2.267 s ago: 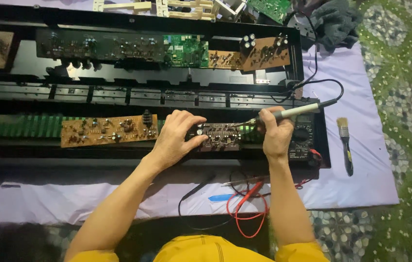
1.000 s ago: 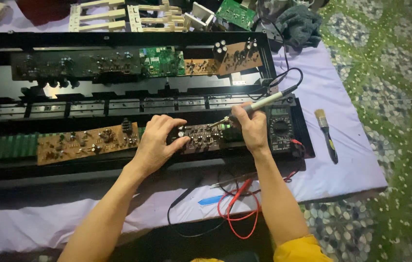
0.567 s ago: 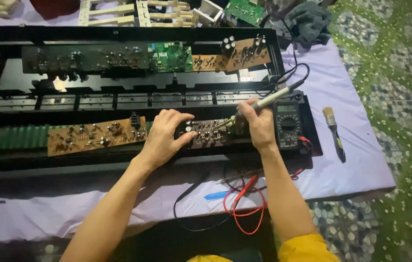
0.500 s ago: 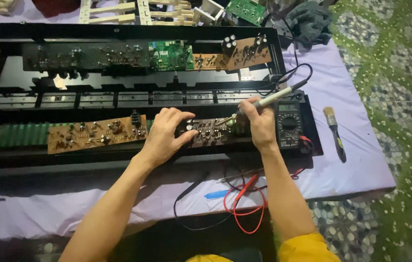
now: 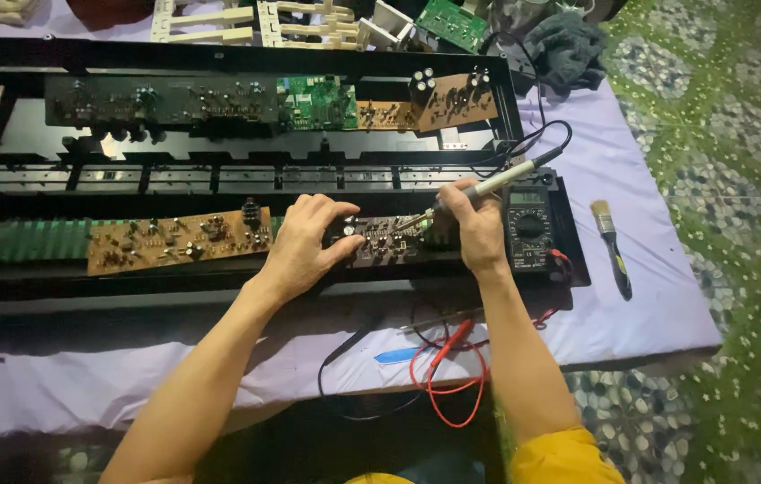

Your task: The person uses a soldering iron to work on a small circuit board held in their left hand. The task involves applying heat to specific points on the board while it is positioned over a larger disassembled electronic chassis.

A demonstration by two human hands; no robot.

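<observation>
Fingers of the right hand [image 5: 477,231] are clamped on a soldering iron [image 5: 488,186], its tip on the small dark circuit board [image 5: 382,240] that the left hand [image 5: 302,246] pins with spread fingers; a multimeter [image 5: 528,227] sits just right.

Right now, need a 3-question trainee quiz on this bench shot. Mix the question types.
1. True or false: the right hand holds the soldering iron with its tip down on the small dark circuit board.
2. Which thing lies alone on the purple cloth, right of the multimeter? A) a paintbrush B) a screwdriver C) a roll of tape
3. Fill in: the left hand rests on the left end of the small dark circuit board, just right of the long ____ board.

Key
1. True.
2. A, the paintbrush.
3. Brown, meaning the brown circuit board.
</observation>
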